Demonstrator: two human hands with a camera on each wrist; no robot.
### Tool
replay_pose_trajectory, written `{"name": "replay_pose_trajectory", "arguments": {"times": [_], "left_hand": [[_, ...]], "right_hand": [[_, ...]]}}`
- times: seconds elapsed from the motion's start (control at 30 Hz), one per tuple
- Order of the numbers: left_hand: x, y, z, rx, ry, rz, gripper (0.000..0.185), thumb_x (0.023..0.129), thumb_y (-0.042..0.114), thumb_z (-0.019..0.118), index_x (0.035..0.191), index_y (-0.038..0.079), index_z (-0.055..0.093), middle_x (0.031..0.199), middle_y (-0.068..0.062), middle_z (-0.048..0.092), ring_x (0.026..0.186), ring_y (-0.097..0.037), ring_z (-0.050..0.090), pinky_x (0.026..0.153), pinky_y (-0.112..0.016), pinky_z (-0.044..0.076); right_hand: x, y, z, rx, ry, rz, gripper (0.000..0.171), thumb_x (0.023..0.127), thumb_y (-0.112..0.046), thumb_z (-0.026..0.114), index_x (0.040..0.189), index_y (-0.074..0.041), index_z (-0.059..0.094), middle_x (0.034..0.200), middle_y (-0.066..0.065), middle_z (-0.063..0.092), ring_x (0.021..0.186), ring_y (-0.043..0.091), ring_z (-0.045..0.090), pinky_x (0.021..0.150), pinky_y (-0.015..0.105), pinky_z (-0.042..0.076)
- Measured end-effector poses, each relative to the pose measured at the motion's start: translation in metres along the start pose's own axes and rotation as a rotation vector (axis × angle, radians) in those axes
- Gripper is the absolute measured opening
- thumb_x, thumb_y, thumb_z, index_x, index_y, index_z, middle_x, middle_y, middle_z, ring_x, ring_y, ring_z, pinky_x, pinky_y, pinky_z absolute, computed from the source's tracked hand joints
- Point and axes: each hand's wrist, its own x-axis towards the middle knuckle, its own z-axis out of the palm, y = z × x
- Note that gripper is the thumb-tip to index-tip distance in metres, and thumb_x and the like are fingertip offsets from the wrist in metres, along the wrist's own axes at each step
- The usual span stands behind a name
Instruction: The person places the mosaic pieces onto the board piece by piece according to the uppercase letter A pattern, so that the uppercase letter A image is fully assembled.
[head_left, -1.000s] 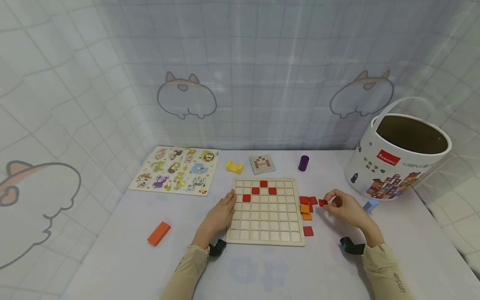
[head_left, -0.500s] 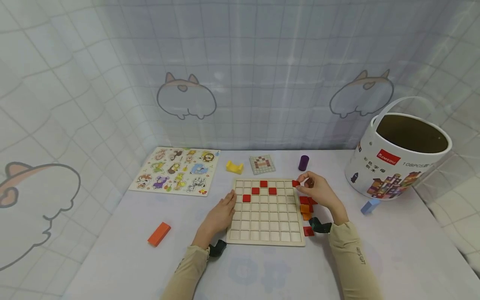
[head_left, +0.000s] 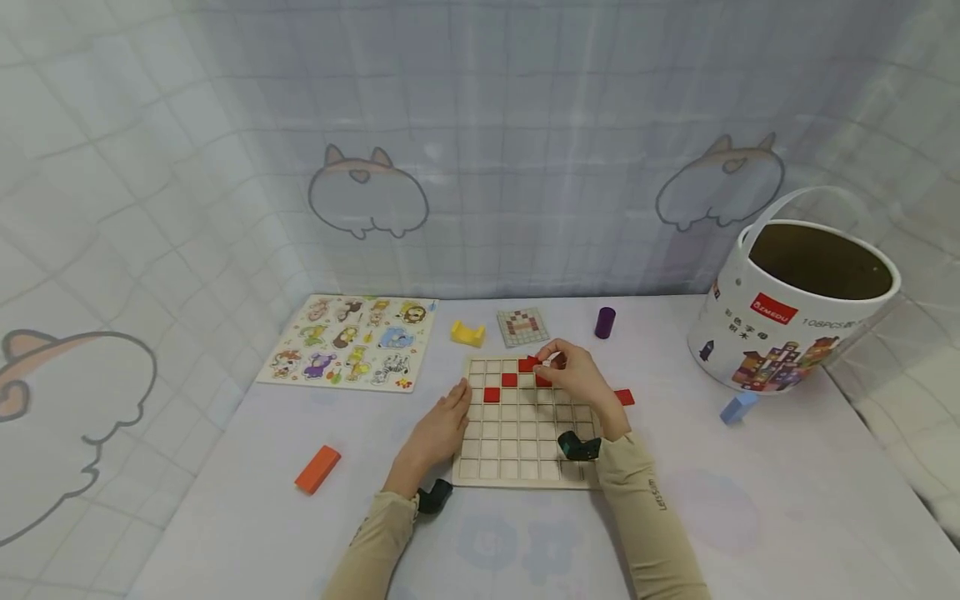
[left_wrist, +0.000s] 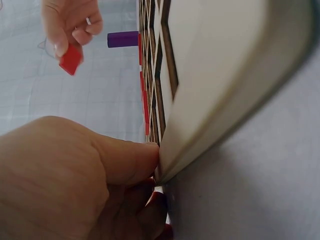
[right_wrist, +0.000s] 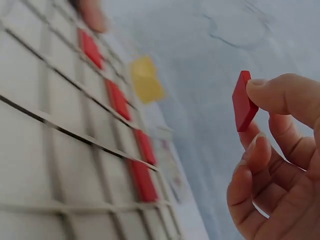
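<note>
A wooden grid board [head_left: 525, 484] lies flat on the table, with several red square tiles [head_left: 491, 395] set in its far cells. Along the board's left edge rests my left hand [head_left: 441, 427]; the left wrist view shows its thumb [left_wrist: 132, 161] touching the rim. My right hand [head_left: 579, 379] is over the far part of the board. Between thumb and fingertips it pinches a red square tile [right_wrist: 242, 102], tilted on edge and held above the surface. That hand hides part of the top rows and most of the loose tiles at the right.
Behind the board stand a yellow block [head_left: 468, 334], a small pattern card [head_left: 522, 327] and a purple cylinder [head_left: 604, 322]. An animal puzzle [head_left: 347, 342] and an orange block [head_left: 317, 470] lie left. A loose red tile [head_left: 625, 397], blue block [head_left: 739, 408] and white bucket [head_left: 720, 325] are right.
My right hand has carried the red tile from the loose tiles at the right, past the board's far right corner, to above its far rows. My left hand has stayed at the left edge.
</note>
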Motion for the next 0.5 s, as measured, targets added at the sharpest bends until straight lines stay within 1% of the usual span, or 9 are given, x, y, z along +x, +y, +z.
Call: {"name": "replay_pose_trajectory", "arguments": {"times": [0.1, 0.23, 0.4, 0.5], "left_hand": [[0.001, -0.001, -0.001, 0.001, 0.005, -0.005, 0.052, 0.102, 0.013, 0.044, 0.149, -0.006, 0.030, 0.159, -0.019, 0.024, 0.146, -0.034, 0.028, 0.121, -0.048, 0.026], [0.001, -0.002, 0.000, 0.000, 0.004, -0.008, 0.052, 0.102, 0.014, 0.044, 0.149, -0.005, 0.030, 0.159, -0.019, 0.024, 0.147, -0.033, 0.028, 0.121, -0.048, 0.026], [0.000, -0.002, 0.001, -0.006, 0.001, -0.001, 0.053, 0.102, 0.015, 0.045, 0.149, -0.005, 0.031, 0.159, -0.019, 0.024, 0.146, -0.033, 0.028, 0.120, -0.049, 0.027], [0.000, -0.002, 0.001, -0.006, 0.007, 0.004, 0.053, 0.102, 0.014, 0.045, 0.149, -0.005, 0.031, 0.159, -0.019, 0.025, 0.146, -0.033, 0.029, 0.120, -0.048, 0.027]], "right_hand": [[0.001, -0.002, 0.015, -0.014, -0.048, -0.020, 0.015, 0.088, -0.013, 0.069, 0.097, -0.006, 0.061, 0.075, 0.002, 0.053, 0.065, 0.013, 0.046, 0.052, 0.020, 0.037], [0.001, -0.004, 0.033, -0.027, -0.095, -0.020, 0.014, 0.086, -0.013, 0.071, 0.095, -0.007, 0.061, 0.075, 0.001, 0.054, 0.064, 0.012, 0.045, 0.053, 0.020, 0.037], [0.001, 0.000, 0.050, -0.019, -0.139, -0.035, 0.013, 0.086, -0.011, 0.072, 0.093, -0.007, 0.062, 0.076, 0.002, 0.057, 0.062, 0.010, 0.048, 0.053, 0.019, 0.040], [0.002, 0.002, 0.058, -0.004, -0.151, -0.042, 0.013, 0.085, -0.012, 0.073, 0.092, -0.007, 0.063, 0.076, 0.001, 0.058, 0.061, 0.010, 0.048, 0.053, 0.018, 0.041]]}}
